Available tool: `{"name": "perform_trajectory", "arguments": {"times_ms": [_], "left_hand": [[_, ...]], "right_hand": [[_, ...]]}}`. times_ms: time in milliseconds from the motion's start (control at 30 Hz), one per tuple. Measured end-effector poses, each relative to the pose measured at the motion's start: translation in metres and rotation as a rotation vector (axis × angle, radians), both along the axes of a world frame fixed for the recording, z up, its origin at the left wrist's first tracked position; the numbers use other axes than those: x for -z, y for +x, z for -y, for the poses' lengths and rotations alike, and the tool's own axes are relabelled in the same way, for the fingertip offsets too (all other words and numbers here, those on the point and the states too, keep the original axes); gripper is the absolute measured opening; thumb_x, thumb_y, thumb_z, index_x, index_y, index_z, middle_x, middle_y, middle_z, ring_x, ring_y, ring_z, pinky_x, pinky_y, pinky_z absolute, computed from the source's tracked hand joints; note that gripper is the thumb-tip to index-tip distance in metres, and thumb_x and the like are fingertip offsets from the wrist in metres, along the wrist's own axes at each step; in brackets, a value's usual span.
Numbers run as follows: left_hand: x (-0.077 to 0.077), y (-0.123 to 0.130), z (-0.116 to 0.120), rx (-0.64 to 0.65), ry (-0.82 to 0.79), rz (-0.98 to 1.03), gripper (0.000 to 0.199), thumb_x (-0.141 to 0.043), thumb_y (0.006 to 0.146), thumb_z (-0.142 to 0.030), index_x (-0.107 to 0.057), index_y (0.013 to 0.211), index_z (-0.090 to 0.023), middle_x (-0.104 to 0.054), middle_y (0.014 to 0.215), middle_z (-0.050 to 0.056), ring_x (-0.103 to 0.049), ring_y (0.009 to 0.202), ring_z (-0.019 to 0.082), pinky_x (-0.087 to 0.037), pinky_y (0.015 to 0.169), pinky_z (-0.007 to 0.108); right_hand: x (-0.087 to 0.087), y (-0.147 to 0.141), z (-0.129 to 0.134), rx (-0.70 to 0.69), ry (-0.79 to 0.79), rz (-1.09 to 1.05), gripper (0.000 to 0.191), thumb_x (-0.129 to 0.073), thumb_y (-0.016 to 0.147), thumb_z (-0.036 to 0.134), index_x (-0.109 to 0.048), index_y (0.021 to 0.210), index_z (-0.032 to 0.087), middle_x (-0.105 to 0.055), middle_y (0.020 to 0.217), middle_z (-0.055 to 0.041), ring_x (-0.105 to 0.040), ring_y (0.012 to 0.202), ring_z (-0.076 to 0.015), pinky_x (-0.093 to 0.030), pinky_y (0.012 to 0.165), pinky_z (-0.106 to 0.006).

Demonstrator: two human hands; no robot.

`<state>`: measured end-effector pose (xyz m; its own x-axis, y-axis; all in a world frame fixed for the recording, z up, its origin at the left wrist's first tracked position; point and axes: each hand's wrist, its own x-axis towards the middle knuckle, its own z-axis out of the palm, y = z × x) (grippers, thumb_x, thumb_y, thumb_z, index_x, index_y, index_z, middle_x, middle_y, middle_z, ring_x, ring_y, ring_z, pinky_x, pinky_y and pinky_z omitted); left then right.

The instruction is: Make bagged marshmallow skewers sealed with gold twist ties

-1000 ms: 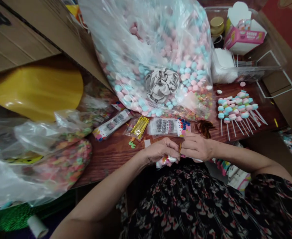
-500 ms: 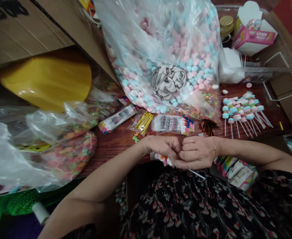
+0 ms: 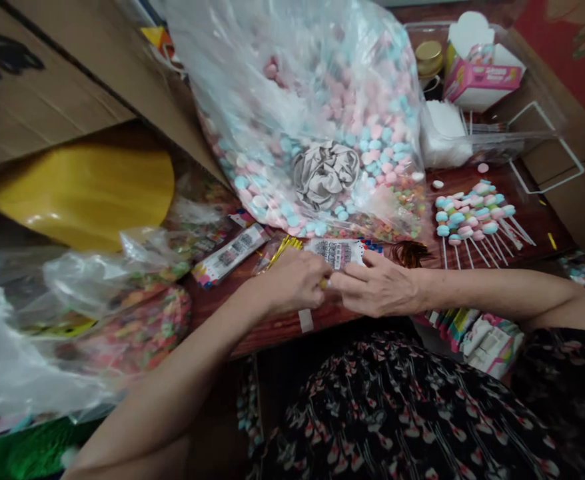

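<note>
My left hand [image 3: 295, 279] is closed, fingers bent, over the near edge of the table, just in front of a bundle of gold twist ties [image 3: 288, 245]. My right hand [image 3: 380, 287] meets it from the other side with its fingers curled inward. A small yellowish and white bit [image 3: 325, 283] shows between the fingertips; what it belongs to is hidden. Behind the hands lie printed clear packets [image 3: 336, 253] with a colourful end. Dark gold tinsel strips [image 3: 408, 253] lie beyond my right hand.
A large clear bag of pink and blue marshmallows [image 3: 332, 87] fills the back. Marshmallow skewers [image 3: 472, 212] lie in a pile at right, before a clear plastic bin [image 3: 537, 133]. At left are a cardboard box [image 3: 47, 87] and a bag of gummy rings [image 3: 142, 327].
Both hands have moved forward from my lap over the table edge. The white stick and the colourful candy on it, seen in the hands before, no longer show. The view has shifted slightly.
</note>
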<state>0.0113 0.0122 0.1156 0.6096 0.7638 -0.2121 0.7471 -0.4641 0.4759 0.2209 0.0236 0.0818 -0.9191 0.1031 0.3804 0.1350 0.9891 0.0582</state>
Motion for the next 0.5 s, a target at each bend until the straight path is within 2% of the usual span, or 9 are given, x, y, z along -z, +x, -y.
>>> {"name": "perform_trajectory", "arguments": {"times_ms": [67,133,167,233,300,367,400,433,500], "left_hand": [[-0.013,0.009,0.016,-0.187,0.366,-0.043,0.012,-0.064,0.078,-0.031,-0.067,0.073,-0.019,-0.062,0.076,0.010,-0.056,0.081,0.027,-0.042,0.077,0.041],[-0.012,0.022,0.034,-0.280,0.514,-0.006,0.011,-0.061,0.081,-0.026,-0.069,0.087,-0.020,-0.064,0.090,0.013,-0.055,0.091,0.030,-0.040,0.084,0.047],[-0.006,0.029,0.040,-0.278,0.499,0.050,0.013,-0.061,0.082,-0.027,-0.069,0.089,-0.020,-0.064,0.092,0.013,-0.055,0.091,0.029,-0.040,0.083,0.046],[0.017,0.037,0.043,-0.274,0.326,0.234,0.015,-0.061,0.083,-0.030,-0.070,0.087,-0.019,-0.065,0.091,0.012,-0.057,0.087,0.026,-0.044,0.079,0.042],[0.042,0.036,0.033,-0.416,0.103,0.560,0.022,-0.059,0.084,-0.036,-0.070,0.083,-0.017,-0.065,0.080,0.008,-0.058,0.077,0.021,-0.047,0.073,0.036],[0.057,0.026,0.019,-0.605,-0.064,0.862,0.028,-0.059,0.085,-0.042,-0.071,0.089,-0.017,-0.067,0.086,0.008,-0.061,0.081,0.020,-0.050,0.075,0.033],[0.060,0.020,0.014,-0.662,-0.095,0.954,0.030,-0.063,0.082,-0.044,-0.071,0.094,-0.017,-0.068,0.097,0.008,-0.062,0.090,0.021,-0.051,0.080,0.033],[0.060,0.014,0.011,-0.702,-0.096,1.012,0.034,-0.068,0.078,-0.044,-0.071,0.101,-0.019,-0.066,0.110,0.009,-0.061,0.101,0.022,-0.050,0.085,0.033],[0.056,0.008,0.014,-0.730,-0.100,1.068,0.050,-0.077,0.070,-0.044,-0.067,0.115,-0.025,-0.060,0.127,0.008,-0.056,0.116,0.023,-0.048,0.093,0.033]], "right_hand": [[0.005,-0.006,-0.015,0.206,-0.108,0.048,0.019,-0.044,0.093,0.017,-0.061,0.083,0.018,-0.062,0.083,-0.0065,-0.049,0.074,-0.0167,-0.031,0.062,-0.033],[0.007,-0.011,-0.029,0.429,-0.291,0.007,0.016,-0.046,0.089,0.014,-0.060,0.083,0.015,-0.060,0.076,-0.0063,-0.047,0.068,-0.0154,-0.032,0.062,-0.031],[0.006,-0.014,-0.034,0.513,-0.412,-0.076,0.015,-0.046,0.087,0.014,-0.060,0.082,0.015,-0.059,0.075,-0.0057,-0.047,0.067,-0.0145,-0.033,0.062,-0.030],[0.006,-0.023,-0.032,0.564,-0.729,-0.321,0.016,-0.043,0.088,0.017,-0.056,0.078,0.015,-0.056,0.071,-0.0021,-0.047,0.064,-0.0121,-0.035,0.061,-0.026],[0.009,-0.032,-0.018,0.438,-1.109,-0.504,0.020,-0.040,0.090,0.021,-0.051,0.074,0.017,-0.049,0.062,0.0028,-0.044,0.057,-0.0093,-0.036,0.057,-0.023],[0.016,-0.039,0.000,0.253,-1.399,-0.494,0.021,-0.040,0.089,0.022,-0.048,0.070,0.018,-0.042,0.055,0.0061,-0.039,0.050,-0.0076,-0.034,0.052,-0.021],[0.021,-0.041,0.007,0.209,-1.447,-0.465,0.021,-0.041,0.088,0.024,-0.046,0.068,0.018,-0.042,0.055,0.0061,-0.039,0.050,-0.0075,-0.034,0.052,-0.020],[0.025,-0.042,0.012,0.215,-1.411,-0.454,0.021,-0.042,0.087,0.024,-0.046,0.067,0.018,-0.044,0.056,0.0054,-0.041,0.052,-0.0079,-0.035,0.054,-0.021],[0.030,-0.042,0.014,0.317,-1.147,-0.477,0.018,-0.044,0.086,0.024,-0.049,0.069,0.019,-0.050,0.063,0.0020,-0.047,0.060,-0.0105,-0.038,0.060,-0.024]]}}
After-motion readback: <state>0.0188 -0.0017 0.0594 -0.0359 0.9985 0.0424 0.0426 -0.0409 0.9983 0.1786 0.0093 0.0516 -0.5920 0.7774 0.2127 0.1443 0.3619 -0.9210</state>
